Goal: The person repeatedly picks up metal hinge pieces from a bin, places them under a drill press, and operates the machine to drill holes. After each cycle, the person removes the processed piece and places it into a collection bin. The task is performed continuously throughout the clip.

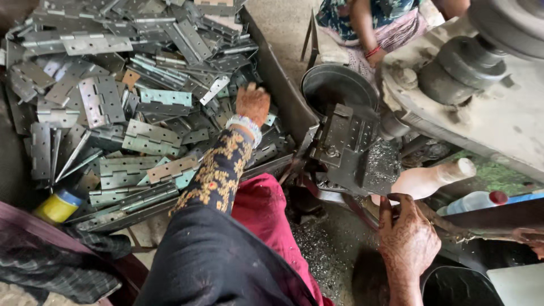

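- The left hand reached far into the pile of metal hinges; its fingers were curled down among the hinges at the right edge of the pile, and whether they gripped one could not be told.
- The left forearm wore a dark sleeve with gold embroidery and a beaded bracelet at the wrist.
- The hinges, grey and some pale green, lay flat, tilted and overlapping in a heap that filled the left half of the view, bounded on the right by a metal tray wall.
- The right hand, patterned with henna, rested at the near right; its fingers were hooked over a dark lever bar, holding it.
- A drilling jig block stood between the two hands, with metal shavings heaped just beside it on the right.
- A large grey machine body with a pulley occupied the far right.
- A pale wooden handle lay just beyond the right hand.
- A yellow bottle with a blue cap lay at the near left, beside the pile.
- Another person in patterned clothing sat at the far side, a red bangle on the wrist.
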